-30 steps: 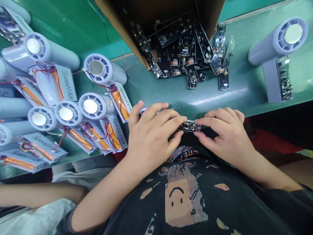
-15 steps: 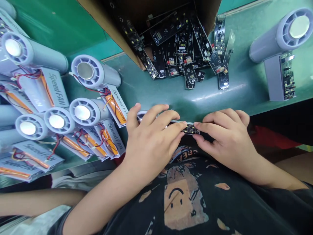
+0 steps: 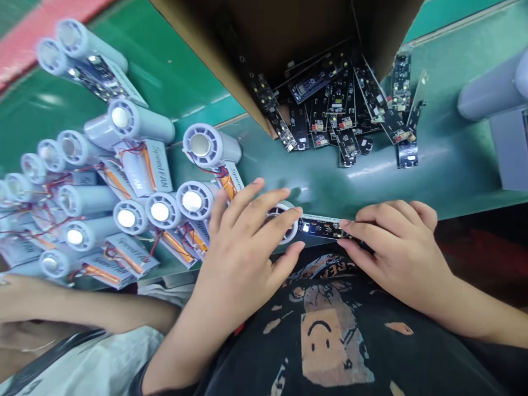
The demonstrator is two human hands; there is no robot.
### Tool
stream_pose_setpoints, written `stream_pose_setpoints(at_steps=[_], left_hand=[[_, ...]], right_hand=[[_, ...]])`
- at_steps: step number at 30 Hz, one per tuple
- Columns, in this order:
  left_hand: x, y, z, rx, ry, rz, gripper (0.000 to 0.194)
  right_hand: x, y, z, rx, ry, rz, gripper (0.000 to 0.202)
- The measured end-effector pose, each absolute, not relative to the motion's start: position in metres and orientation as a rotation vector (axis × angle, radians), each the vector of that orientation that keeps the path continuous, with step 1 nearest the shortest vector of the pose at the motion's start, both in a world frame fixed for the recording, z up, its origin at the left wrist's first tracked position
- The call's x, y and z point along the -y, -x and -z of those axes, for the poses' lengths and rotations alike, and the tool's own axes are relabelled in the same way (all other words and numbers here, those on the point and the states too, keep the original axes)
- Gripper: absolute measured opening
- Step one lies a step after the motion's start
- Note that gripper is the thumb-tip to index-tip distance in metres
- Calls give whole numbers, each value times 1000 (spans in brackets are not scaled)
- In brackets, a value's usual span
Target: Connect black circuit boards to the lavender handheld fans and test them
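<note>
A handheld fan (image 3: 281,222) lies close in front of my body, its round ribbed head partly hidden by my left hand (image 3: 253,236). A black circuit board (image 3: 324,229) lies along the fan's handle, and a small white light glows at its left end. My left hand is open, its fingers spread over the fan's head and its thumb apart from the board. At the handle's far end, the thumb and index finger of my right hand (image 3: 391,242) pinch the handle's edges along with the board. Its other fingers are curled.
A cardboard box (image 3: 198,60) lies on the green table (image 3: 305,184), with loose circuit boards (image 3: 346,110) spilling out. Several fans with orange batteries (image 3: 163,212) crowd the left. Another fan (image 3: 490,91) stands at right. Another person's arm (image 3: 111,305) reaches in at lower left.
My left thumb and index finger have come off the board and spread apart, baring more of it and the lit light. My right hand still pinches the end. The view has shifted left.
</note>
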State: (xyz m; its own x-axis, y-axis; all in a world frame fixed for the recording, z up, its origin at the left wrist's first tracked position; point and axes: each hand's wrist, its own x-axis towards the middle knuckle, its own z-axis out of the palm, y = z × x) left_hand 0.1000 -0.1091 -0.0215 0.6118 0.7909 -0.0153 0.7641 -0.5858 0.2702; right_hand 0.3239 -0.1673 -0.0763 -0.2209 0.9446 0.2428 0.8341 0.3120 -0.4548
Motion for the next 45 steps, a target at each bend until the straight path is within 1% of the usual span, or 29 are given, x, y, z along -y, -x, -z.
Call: stream_pose_setpoints(at_steps=[6, 12, 18, 23, 29, 33, 37, 39, 42, 43, 45], left_hand=[[103, -103, 30, -1260, -2485, -92, 31], [102, -105, 33, -1218, -2435, -57, 18], [98, -106, 27, -1149, -2459, -10, 18], [96, -107, 27, -1071, -2511, 3, 20], [97, -105, 35, -1072, -2514, -51, 21], [100, -100, 45, -1034, -2591, -175, 20], [98, -98, 57, -965, -2660, -311, 19], [100, -99, 59, -972, -2652, -381, 32], [109, -97, 54, -1020, -2596, -529, 69], [114, -93, 50, -1039, -2572, -583, 79], [124, -82, 45, -1025, -2548, -623, 92]], right_hand=[[168, -325, 78, 2091, 1567, -372, 9], [166, -326, 79, 2084, 1563, -393, 8], [162, -328, 77, 2107, 1546, -416, 9], [161, -330, 74, 2147, 1544, -383, 6], [155, -315, 73, 2230, 1496, -339, 23], [153, -305, 78, 2229, 1526, -378, 20], [155, -305, 86, 2248, 1544, -366, 28], [158, -305, 89, 2303, 1542, -341, 34], [167, -313, 93, 2336, 1515, -249, 34], [172, -320, 93, 2307, 1514, -194, 34], [181, -340, 95, 2174, 1563, -37, 36]])
